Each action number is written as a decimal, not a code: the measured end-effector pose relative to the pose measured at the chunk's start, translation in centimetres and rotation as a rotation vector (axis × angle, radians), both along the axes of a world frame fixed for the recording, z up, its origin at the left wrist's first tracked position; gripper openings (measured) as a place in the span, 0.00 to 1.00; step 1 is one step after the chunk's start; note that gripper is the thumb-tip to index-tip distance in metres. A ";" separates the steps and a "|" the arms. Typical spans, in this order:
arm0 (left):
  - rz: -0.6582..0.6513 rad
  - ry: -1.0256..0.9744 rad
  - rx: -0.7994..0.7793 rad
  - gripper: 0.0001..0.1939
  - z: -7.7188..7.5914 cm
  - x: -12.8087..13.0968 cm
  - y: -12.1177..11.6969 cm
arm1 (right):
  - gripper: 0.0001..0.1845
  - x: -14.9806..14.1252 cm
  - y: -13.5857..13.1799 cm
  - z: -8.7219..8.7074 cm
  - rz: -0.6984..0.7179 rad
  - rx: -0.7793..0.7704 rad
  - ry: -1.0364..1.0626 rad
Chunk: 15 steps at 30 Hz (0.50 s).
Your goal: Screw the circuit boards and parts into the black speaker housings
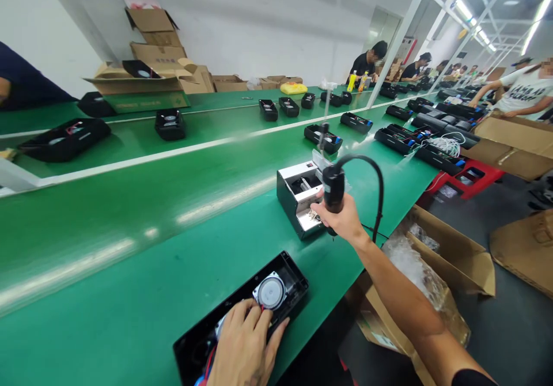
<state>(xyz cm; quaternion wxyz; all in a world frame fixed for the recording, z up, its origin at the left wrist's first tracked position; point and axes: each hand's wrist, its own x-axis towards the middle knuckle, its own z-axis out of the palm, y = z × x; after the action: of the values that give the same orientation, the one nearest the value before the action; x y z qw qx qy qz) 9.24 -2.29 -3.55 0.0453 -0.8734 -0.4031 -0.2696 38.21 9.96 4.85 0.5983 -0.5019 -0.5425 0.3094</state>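
The left hand (244,343) rested with bent fingers on the nearer black case (294,276), its long axis angled toward the right hand (341,220), which gripped a corded tool (333,189).

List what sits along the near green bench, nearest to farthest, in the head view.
Open black case → silver-and-black bench unit → black case with blue parts → longer black case

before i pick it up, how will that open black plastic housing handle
The open black plastic housing will probably feel stiff, since its walls look rigid. It may be heavier at the end with the round speaker-like part. The red wires by the left hand could likely snag if it's lifted quickly.
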 end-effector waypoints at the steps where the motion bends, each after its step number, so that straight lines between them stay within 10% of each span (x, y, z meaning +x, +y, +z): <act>1: -0.003 0.015 -0.009 0.13 0.1 0.0 -0.1 | 0.17 0.0 -0.4 0.2 -0.005 0.027 0.042; 7: -0.005 0.056 0.014 0.13 -0.4 0.2 -0.2 | 0.16 -0.5 0.0 1.8 -0.200 0.339 0.213; 15: -0.023 0.061 -0.026 0.13 0.2 -0.1 0.1 | 0.18 -0.8 0.2 2.0 -0.056 0.113 0.133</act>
<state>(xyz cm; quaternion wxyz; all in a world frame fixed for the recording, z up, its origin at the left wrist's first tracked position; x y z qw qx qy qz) 9.13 -2.21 -3.34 0.0431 -0.8864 -0.3948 -0.2380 37.37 10.17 6.84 0.6688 -0.4605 -0.5042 0.2940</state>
